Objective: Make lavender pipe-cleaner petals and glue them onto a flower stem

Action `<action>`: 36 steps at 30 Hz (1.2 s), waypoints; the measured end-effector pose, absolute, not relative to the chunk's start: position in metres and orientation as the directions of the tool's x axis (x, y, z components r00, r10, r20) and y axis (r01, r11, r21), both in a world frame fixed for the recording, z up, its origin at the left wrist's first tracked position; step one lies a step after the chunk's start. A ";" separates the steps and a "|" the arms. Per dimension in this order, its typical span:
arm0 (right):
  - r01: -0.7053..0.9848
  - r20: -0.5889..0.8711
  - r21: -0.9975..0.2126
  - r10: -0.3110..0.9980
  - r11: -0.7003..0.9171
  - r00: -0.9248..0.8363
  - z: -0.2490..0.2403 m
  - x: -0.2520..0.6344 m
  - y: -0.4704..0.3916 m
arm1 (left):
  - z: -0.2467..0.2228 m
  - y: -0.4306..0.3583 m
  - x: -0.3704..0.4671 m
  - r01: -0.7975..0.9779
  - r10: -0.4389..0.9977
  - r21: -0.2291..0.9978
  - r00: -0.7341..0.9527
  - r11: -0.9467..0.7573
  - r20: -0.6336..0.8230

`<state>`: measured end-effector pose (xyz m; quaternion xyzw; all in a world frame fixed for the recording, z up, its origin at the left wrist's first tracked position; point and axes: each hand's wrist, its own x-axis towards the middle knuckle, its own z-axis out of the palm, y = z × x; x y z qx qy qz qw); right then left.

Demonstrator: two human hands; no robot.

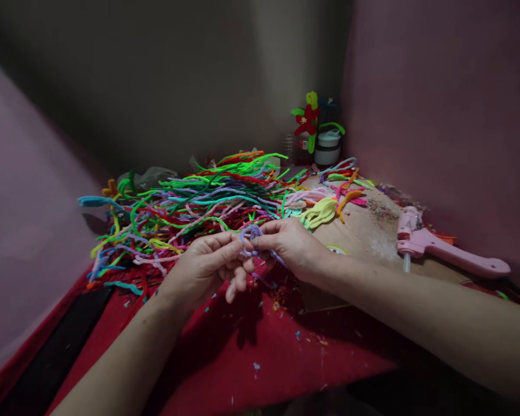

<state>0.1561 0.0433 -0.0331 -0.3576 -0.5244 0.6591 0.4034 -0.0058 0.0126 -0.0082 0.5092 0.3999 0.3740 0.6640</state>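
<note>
A purple pipe cleaner (pixel 255 232), bent into loops, is held between both hands above the red cloth. My left hand (pixel 219 260) pinches its left side between thumb and index finger, the other fingers loosely curled. From the right, my right hand (pixel 288 242) grips the same pipe cleaner, with a tail of it trailing below the fingers. Part of the bent shape is hidden by the fingertips. Just behind the hands lies a large heap of many-coloured pipe cleaners (pixel 208 196).
A pink glue gun (pixel 450 245) rests on a wooden board (pixel 364 231) at the right. Bent yellow pipe cleaners (pixel 319 214) lie at its left edge. Behind stand a red pipe-cleaner flower (pixel 307 120) and a lidded container (pixel 328 147). Coloured scraps dot the red cloth (pixel 260 346).
</note>
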 end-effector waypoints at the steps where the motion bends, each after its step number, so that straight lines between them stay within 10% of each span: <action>1: -0.145 -0.056 -0.981 0.909 -0.127 -0.414 -0.033 0.156 0.044 | -0.009 0.014 -0.006 -0.087 0.907 0.975 0.390 0.207 -0.157; 11: -0.104 -0.099 -0.982 0.899 -0.157 -0.428 -0.030 0.159 0.042 | -0.011 0.010 -0.001 0.019 0.965 0.988 0.211 0.153 -0.154; 19: -0.215 -0.126 -0.943 0.870 -0.254 -0.476 -0.031 0.158 0.043 | -0.020 0.008 0.007 0.357 0.983 0.917 0.019 -0.179 0.184; 24: -0.314 -0.128 -0.886 0.831 -0.340 -0.541 -0.034 0.156 0.045 | -0.020 0.005 0.012 0.180 0.984 0.981 0.173 -0.075 0.044; 36: -0.375 -0.164 -0.870 0.905 -0.320 -0.392 -0.028 0.156 0.048 | -0.022 0.009 0.004 0.365 0.978 0.923 0.203 -0.121 0.048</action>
